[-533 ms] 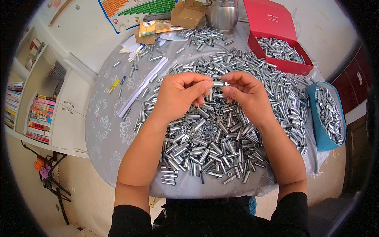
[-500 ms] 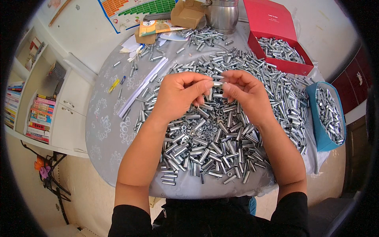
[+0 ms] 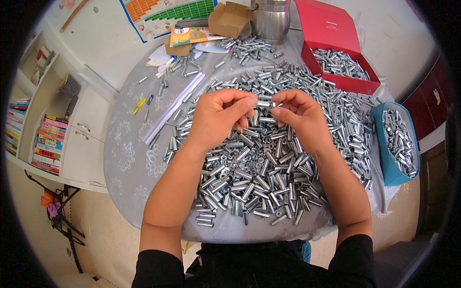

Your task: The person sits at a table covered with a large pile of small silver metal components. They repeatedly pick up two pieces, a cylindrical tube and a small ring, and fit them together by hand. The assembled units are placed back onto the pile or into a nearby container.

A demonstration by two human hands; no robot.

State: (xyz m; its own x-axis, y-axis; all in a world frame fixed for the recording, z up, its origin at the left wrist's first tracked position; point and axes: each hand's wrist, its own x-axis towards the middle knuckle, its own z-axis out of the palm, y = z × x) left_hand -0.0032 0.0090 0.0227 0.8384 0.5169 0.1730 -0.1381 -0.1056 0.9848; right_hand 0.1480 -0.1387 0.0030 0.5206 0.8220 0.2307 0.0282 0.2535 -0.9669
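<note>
Above the pile, my left hand [image 3: 222, 115] pinches a short shiny metal sleeve [image 3: 263, 104] between thumb and fingers, and the sleeve points right. My right hand [image 3: 298, 111] closes thumb and fingertips at its right end; whether a small part sits between those fingertips is too small to tell. Beneath both hands spreads a large heap of loose metal sleeves [image 3: 249, 189]. Small washers and nuts [image 3: 235, 161] lie in the middle of the heap, partly covered by sleeves.
A red box [image 3: 343, 85] and a blue fabric bin [image 3: 394, 177], both full of metal parts, stand at the right. On the grey tablecloth [image 3: 126, 168] lie a white strip [image 3: 174, 108] and a yellow screwdriver [image 3: 139, 105]. A steel pot [image 3: 270, 21] and a cardboard box [image 3: 229, 20] are behind.
My right fingers have come together at the sleeve's right end, where they were looser before. More of the sleeve shows between the hands. My left hand has barely moved.
</note>
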